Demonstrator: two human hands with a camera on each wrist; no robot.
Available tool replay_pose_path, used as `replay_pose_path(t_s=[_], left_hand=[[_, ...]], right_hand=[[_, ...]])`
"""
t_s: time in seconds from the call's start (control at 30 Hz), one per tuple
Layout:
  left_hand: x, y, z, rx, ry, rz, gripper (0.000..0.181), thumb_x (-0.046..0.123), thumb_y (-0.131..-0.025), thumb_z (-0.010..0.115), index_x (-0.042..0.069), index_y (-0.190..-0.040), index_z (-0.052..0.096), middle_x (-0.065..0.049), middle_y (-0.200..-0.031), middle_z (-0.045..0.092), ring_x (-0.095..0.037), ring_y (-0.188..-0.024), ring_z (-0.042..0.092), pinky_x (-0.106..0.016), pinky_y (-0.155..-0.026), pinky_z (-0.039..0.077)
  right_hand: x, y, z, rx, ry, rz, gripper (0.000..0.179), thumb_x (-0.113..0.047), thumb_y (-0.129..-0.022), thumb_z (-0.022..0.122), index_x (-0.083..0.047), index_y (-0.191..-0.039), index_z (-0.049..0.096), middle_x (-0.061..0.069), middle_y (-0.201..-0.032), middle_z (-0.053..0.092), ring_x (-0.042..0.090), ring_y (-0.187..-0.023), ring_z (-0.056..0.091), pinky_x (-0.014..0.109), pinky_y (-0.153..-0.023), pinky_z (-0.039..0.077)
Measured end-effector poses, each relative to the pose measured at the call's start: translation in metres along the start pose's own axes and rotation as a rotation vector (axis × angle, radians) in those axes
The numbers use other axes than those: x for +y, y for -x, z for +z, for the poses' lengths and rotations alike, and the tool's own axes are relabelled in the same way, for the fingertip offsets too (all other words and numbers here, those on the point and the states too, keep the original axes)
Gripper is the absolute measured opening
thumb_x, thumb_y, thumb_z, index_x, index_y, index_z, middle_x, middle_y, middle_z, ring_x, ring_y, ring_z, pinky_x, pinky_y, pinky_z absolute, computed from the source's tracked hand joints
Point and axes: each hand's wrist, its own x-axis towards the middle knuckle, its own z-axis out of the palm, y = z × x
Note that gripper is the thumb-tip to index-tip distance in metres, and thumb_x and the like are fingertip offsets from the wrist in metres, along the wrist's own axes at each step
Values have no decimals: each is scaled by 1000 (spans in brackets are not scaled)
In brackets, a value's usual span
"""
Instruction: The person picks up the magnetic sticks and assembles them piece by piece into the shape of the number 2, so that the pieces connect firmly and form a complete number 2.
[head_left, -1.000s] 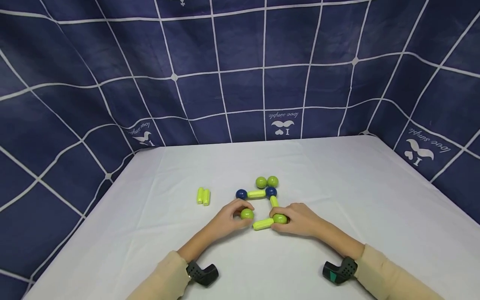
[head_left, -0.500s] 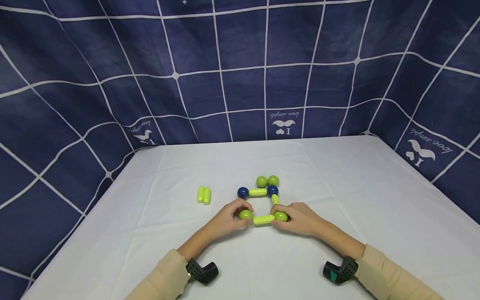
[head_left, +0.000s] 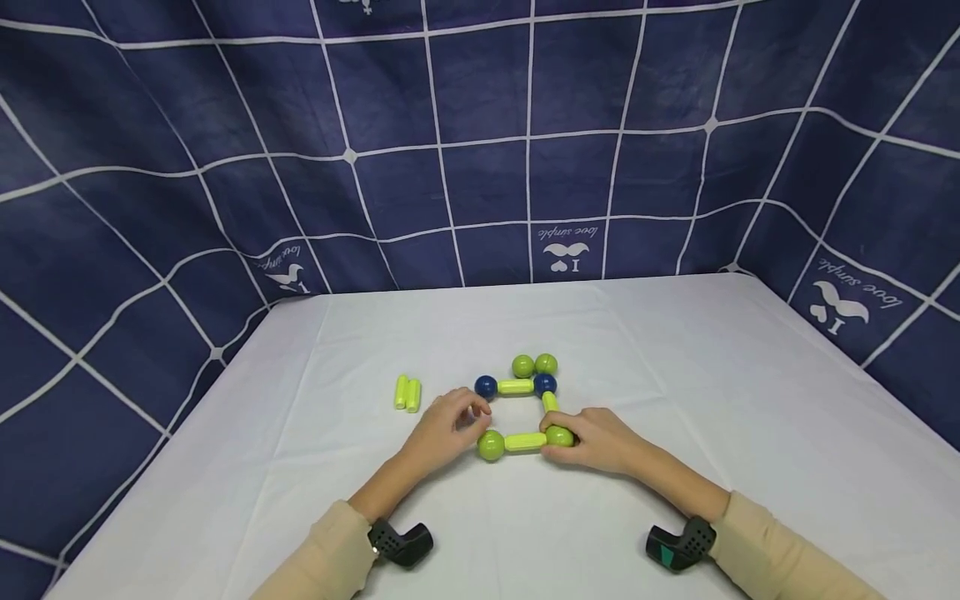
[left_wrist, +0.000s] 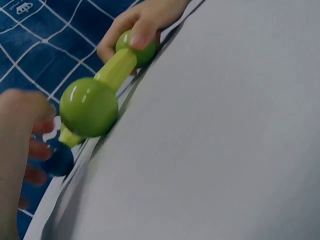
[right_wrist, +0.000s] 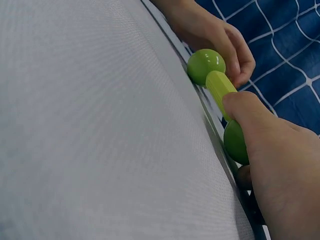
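Observation:
In the head view my right hand grips the green ball at the near right corner of a frame of balls and rods. A yellow-green rod runs left from it to another green ball. My left hand is just behind and left of that ball, fingers loosely bent and holding nothing. A second rod leads back to a dark blue ball. From there a third rod reaches the other blue ball. The frame's left side has no rod.
Two loose green balls sit behind the frame. A pair of yellow-green rods lies to the left on the white tablecloth. A dark blue gridded curtain borders the table at the back and sides.
My left hand has let go of the green ball and drawn back to the left. That ball now meets the near rod's left end. My right hand keeps its grip.

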Motion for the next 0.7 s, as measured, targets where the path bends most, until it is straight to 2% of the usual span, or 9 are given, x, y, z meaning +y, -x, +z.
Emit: replay_pose_path(t_s=[0.07,0.13,0.2,0.27,0.37,0.43,0.57,0.7], left_hand=[[-5,-1,-5,120,-222,9,7,22,-83,61,17,-88,62,5,-81,57,-11,-75,51,-26,-70,38],[-10,-2,-11,207,-433,-4,9,21,-83,61,15,-89,62,2,-83,59,-14,-76,53,-28,-69,37],[-16,-2,-16,231,-606,-48,13,22,-84,60,12,-92,62,-1,-85,58,-17,-76,53,-30,-66,37],[-21,-2,-21,225,-720,-105,18,23,-84,60,10,-95,62,-3,-84,58,-18,-74,52,-30,-63,37],[-26,-2,-25,205,-752,-190,19,21,-84,60,4,-93,62,-6,-78,56,-19,-67,49,-29,-58,36],[-28,-1,-27,208,-735,-216,17,18,-83,61,1,-88,61,-7,-73,54,-18,-62,46,-28,-55,35],[-30,0,-28,223,-692,-213,14,12,-80,64,0,-79,57,-7,-67,50,-17,-57,41,-28,-53,34],[-32,1,-27,226,-683,-193,15,11,-79,66,0,-80,55,-8,-66,51,-17,-55,42,-28,-51,36]], right_hand=[[-1,0,0,-10,-1,3,22,-48,-82,58,-31,-95,57,-19,-53,38,-4,-48,31,15,-50,27],[-1,0,-1,-15,-1,4,22,-48,-82,58,-31,-95,57,-19,-53,37,-4,-48,31,15,-50,27],[-1,0,-1,-14,1,1,22,-48,-82,58,-30,-95,57,-19,-53,36,-4,-48,30,15,-50,26],[-1,0,-1,-12,1,-4,22,-47,-82,58,-30,-95,57,-19,-53,37,-4,-48,30,15,-50,26],[-1,0,-2,-8,4,-6,22,-47,-82,59,-30,-95,57,-19,-53,37,-4,-48,30,15,-50,27],[-1,0,-1,-8,4,-6,22,-47,-82,59,-30,-95,56,-19,-54,37,-4,-48,30,15,-50,27],[-1,0,-1,-12,0,-3,22,-47,-82,58,-30,-95,56,-19,-54,37,-4,-48,30,14,-50,26],[-1,0,0,-14,1,5,22,-48,-82,58,-30,-95,56,-19,-53,37,-4,-48,30,15,-50,26]])
